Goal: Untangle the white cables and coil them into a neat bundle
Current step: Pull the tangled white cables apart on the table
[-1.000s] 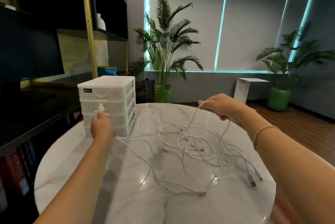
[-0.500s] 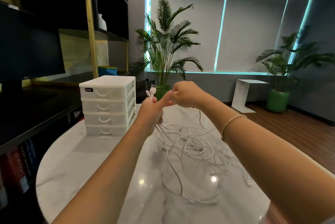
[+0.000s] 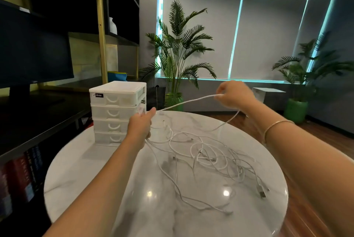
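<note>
A tangle of white cables (image 3: 206, 158) lies spread over the middle and right of the round marble table (image 3: 80, 175), its loose loops overlapping and several plug ends pointing toward the lower right edge of the tabletop. One strand is lifted clear of the heap and pulled straight between the two hands, its long axis running from just left of centre up to the right of centre, rising gently toward the right. The left hand (image 3: 140, 127), fingers curled, grips the lower end of that stretch, with a white connector poking up past the knuckles toward the upper left; more cable trails down from under the fist onto the table. The right hand (image 3: 234, 94), higher and farther right, pinches the same strand between curled fingers, and from there the cable sags down and leftward back into the heap. A thin bracelet (image 3: 277, 125) circles the right wrist. At the table's left rear stands a white four-drawer organiser (image 3: 116, 110), just beside the left hand. A potted palm (image 3: 180, 54) rises behind the table at centre frame.
</note>
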{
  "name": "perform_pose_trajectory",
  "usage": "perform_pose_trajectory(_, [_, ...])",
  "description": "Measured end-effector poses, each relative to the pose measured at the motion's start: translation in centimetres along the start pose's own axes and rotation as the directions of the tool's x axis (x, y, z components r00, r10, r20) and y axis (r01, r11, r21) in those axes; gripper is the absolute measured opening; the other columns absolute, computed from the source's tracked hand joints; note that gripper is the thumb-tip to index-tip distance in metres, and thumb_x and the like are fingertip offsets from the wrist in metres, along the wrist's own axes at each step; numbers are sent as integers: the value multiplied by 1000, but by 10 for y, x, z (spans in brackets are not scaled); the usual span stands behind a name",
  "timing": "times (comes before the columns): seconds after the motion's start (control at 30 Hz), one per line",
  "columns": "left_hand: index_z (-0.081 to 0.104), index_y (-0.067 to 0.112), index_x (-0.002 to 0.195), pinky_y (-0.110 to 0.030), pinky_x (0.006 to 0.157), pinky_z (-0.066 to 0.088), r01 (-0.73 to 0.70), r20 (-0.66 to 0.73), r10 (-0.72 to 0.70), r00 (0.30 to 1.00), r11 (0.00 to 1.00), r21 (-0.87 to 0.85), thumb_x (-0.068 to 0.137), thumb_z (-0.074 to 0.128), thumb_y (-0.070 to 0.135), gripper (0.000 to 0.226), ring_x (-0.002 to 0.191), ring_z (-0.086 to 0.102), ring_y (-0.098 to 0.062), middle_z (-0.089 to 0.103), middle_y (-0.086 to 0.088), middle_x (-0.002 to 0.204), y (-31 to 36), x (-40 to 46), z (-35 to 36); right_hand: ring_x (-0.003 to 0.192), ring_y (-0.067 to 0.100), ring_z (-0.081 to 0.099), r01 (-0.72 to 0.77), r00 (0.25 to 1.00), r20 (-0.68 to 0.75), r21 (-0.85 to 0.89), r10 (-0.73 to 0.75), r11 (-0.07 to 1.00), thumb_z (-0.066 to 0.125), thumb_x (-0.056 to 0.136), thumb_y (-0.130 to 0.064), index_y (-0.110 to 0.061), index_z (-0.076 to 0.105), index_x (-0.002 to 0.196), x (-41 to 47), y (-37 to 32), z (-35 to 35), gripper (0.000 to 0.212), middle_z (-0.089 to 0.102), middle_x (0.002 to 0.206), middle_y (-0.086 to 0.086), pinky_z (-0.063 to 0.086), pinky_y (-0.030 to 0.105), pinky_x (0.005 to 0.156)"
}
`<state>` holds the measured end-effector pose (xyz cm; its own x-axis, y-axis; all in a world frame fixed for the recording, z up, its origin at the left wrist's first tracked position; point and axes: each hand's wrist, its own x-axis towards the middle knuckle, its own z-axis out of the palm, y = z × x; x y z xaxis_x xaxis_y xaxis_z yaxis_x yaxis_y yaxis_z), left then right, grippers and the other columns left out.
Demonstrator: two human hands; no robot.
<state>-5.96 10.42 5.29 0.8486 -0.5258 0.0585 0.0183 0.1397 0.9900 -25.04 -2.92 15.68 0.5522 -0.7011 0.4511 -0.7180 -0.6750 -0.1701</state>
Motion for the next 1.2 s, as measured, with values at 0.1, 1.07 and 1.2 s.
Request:
perform_pose_trajectory(0.1, [55, 13, 83, -27, 49, 27, 35, -110, -33, 993, 999, 16, 81, 69, 28, 21, 52, 32, -17, 40, -4, 66, -13, 14, -20, 91, 26, 57, -92, 992, -83, 66, 97, 994, 54, 93, -37, -10, 68, 104, 9, 23, -9, 32, 66, 103, 12, 47, 35, 79])
perform_pose_trajectory(1.07, [62, 1, 106, -25, 47, 30, 97, -200, -68, 977, 985, 140, 94, 53, 30, 33, 50, 37, -13, 62, 2, 65, -21, 15, -31, 95, 19, 53, 92, 993, -75, 53, -88, 994, 63, 87, -33, -14, 70, 105, -6, 20, -27, 27, 65, 111, 8, 38, 24, 75])
perform_pose_trajectory(1.2, [61, -2, 106, -24, 46, 27, 99, -150, -83, 985, 989, 107, 94, 52, 24, 31, 46, 31, -14, 61, 1, 63, -19, 12, -27, 96, 21, 57, -19, 939, 338, -150, 70, 989, 64, 87, -34, -12, 70, 109, -17, 29, 16, 32, 67, 109, 6, 47, 29, 83])
